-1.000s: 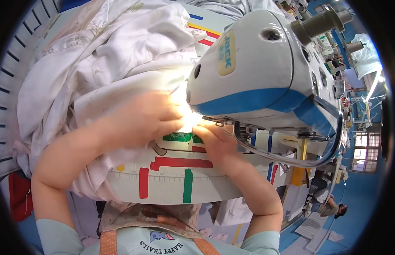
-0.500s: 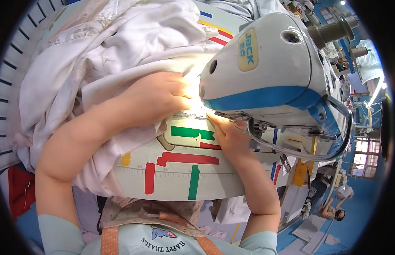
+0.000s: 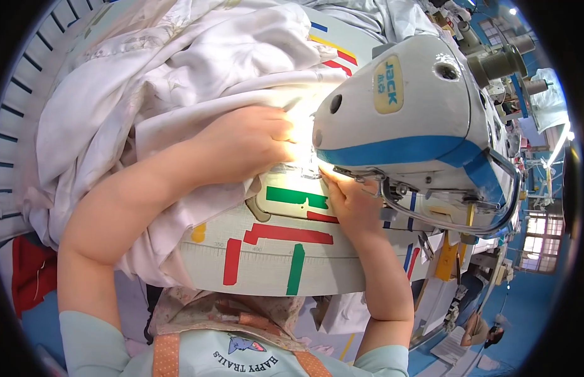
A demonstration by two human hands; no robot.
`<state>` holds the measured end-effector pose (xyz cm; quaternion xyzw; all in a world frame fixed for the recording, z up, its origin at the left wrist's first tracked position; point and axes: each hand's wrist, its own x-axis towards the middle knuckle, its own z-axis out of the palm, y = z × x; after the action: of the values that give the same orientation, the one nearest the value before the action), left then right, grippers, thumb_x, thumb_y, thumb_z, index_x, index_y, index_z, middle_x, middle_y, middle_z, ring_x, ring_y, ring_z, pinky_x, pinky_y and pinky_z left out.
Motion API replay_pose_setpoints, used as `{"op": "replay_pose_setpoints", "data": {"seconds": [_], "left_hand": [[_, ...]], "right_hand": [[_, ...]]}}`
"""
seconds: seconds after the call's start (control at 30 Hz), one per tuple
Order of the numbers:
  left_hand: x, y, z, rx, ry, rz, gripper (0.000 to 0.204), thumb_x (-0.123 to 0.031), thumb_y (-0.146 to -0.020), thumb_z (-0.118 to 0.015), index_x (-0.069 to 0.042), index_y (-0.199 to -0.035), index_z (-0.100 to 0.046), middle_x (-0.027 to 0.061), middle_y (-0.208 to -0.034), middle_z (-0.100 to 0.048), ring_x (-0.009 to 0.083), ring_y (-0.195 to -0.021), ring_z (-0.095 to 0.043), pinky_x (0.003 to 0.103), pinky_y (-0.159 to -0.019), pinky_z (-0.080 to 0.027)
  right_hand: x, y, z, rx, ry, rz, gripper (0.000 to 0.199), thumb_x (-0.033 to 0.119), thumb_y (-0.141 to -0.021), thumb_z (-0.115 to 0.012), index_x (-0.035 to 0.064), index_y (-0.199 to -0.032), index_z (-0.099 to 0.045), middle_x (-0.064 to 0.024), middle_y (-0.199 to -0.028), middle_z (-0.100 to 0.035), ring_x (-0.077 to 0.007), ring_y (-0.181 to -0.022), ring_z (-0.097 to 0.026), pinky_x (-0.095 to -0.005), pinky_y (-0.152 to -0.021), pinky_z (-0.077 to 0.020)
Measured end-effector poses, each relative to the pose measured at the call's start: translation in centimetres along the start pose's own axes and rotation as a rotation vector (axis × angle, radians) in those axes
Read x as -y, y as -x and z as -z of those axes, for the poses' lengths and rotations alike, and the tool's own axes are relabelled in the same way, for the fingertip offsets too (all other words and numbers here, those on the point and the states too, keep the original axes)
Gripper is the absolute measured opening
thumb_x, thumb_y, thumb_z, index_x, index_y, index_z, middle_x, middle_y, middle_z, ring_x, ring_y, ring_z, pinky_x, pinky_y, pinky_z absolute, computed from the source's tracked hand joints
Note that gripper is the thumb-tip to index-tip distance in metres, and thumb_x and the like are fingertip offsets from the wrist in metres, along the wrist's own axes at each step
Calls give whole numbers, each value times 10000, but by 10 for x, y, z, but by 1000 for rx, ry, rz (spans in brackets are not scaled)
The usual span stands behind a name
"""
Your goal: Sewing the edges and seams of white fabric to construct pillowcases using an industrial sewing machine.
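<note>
Rounded yellow label on the white sewing machine's top

White-and-blue industrial sewing machine sits on the right of the pale marked surface. Bulky heap of white cotton fabric fills the left and rear of the surface, one edge running under the machine head. Left hand lies on the fabric, just left of the needle area. Right hand rests on the surface in front of the machine head, beside the red and green tape strips. Fabric hangs off the front left edge.
</note>
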<state>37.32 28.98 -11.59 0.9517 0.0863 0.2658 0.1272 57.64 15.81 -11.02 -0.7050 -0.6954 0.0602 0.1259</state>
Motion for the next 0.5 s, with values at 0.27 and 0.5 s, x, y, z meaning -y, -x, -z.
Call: {"op": "replay_pose_setpoints", "data": {"seconds": [0.27,0.5], "left_hand": [[-1,1,0,2,-48,3,62,-128,-670,-554,-102,-621,-581,46,-731,-513,212,-795,-529,333,-732,-447],[-2,0,0,8,-33,17,60,-128,-670,-554,-109,-620,-582,46,-736,-517,213,-808,-536,336,-735,-449]], "right_hand": [[7,-5,5,-40,-102,34,169,67,-780,-623,85,-929,-700,-118,-781,-661,-233,-668,-619,-303,-667,-474],[8,-4,5,8,-92,-49,154,100,-799,-624,90,-932,-700,-111,-754,-657,-228,-659,-615,-290,-694,-463]]}}
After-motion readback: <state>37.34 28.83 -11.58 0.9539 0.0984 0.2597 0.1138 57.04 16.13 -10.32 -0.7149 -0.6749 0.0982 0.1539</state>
